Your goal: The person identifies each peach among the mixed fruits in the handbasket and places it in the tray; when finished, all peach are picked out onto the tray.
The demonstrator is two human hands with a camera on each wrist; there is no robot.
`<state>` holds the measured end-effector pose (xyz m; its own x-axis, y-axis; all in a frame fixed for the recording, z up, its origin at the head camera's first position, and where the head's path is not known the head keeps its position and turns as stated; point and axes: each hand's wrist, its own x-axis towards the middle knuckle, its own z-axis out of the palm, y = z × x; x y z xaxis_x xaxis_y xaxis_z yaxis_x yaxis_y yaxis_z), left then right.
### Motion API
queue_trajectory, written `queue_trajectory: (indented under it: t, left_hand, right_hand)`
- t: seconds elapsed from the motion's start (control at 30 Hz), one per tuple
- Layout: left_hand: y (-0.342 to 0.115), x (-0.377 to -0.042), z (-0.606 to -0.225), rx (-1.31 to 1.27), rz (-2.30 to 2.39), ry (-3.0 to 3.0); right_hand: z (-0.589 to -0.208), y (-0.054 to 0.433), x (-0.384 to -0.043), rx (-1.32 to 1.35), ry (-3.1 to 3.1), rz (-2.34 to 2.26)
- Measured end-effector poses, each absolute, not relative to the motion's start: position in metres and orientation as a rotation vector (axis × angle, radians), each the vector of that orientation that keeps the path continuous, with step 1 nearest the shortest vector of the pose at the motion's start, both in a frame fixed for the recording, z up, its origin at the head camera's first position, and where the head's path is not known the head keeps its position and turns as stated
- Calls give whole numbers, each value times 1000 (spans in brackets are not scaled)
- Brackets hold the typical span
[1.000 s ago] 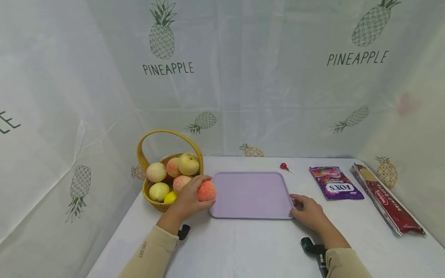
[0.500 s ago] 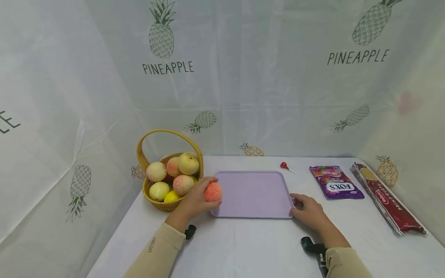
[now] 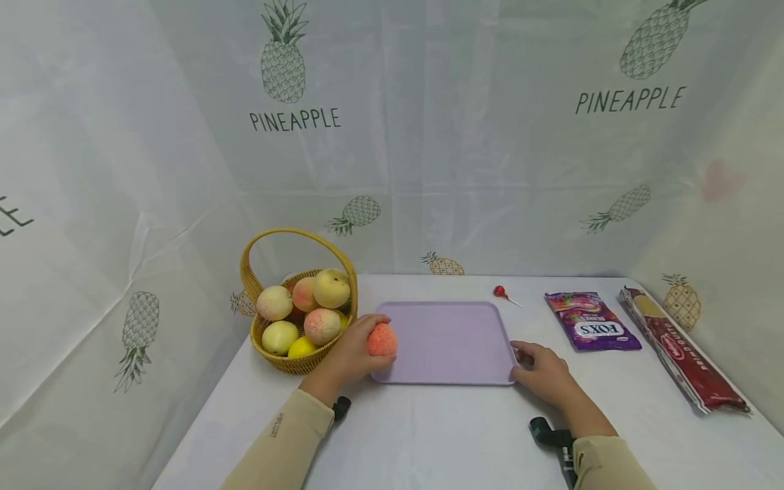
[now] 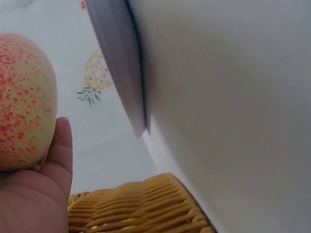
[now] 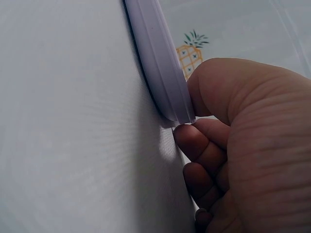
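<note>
A coral-red speckled peach (image 3: 382, 339) sits in the grip of my left hand (image 3: 352, 354), over the left edge of the lilac tray (image 3: 447, 344). From the left wrist, the peach (image 4: 24, 102) shows a pale yellow side with red specks, and the thumb side of the hand curves against it. My right hand (image 3: 544, 371) holds the tray's right edge near its front corner. Up close in the right wrist view, curled fingers (image 5: 194, 141) meet the rim of the tray (image 5: 160, 63). The peach's underside is hidden in the head view.
Left of the tray stands a wicker basket (image 3: 297, 366) full of peaches and other yellow fruit, its handle arching up. A red lollipop (image 3: 500, 292) lies behind the tray. Rightward are a purple candy bag (image 3: 591, 321) and a long dark-red packet (image 3: 680, 347).
My left hand has carried the peach rightward, away from the basket and over the tray's left edge, slowing lately. The right hand and the tray have stayed in place.
</note>
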<state>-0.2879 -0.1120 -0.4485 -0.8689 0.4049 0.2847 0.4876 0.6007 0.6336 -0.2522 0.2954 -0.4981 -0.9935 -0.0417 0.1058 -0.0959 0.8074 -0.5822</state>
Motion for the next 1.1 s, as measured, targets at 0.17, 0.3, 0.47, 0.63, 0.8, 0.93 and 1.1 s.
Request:
queue_trajectory:
  t: [0.17,0.3,0.47,0.63,0.8,0.93,1.1]
  left_hand:
    - [-108,-295,-452,-779,-1060,-2728]
    - [-104,-302,-454,-794,-1016,-2734]
    - [-98,-308,-453,-773,-1011,-2791]
    - [-94,-317,-454,-754,-1002,-2842]
    - [-90,-326,-457,-739,-1029,-2857]
    - [-86,-332,-458,-743,-1035,-2863]
    - [-81,-337,-456,-763,-976,-2883]
  right_hand:
    - [-498,295,-252,112,-2911,937]
    - [-496,295,-250,100,-2913,959]
    - [-497,294,-250,95,-2917,952]
    - [-498,294,-250,100,-2920,946]
    - [-498,294,-252,111,-2913,941]
    - [-497,295,-251,118,-2911,939]
    - [-496,295,-251,123,-2913,932]
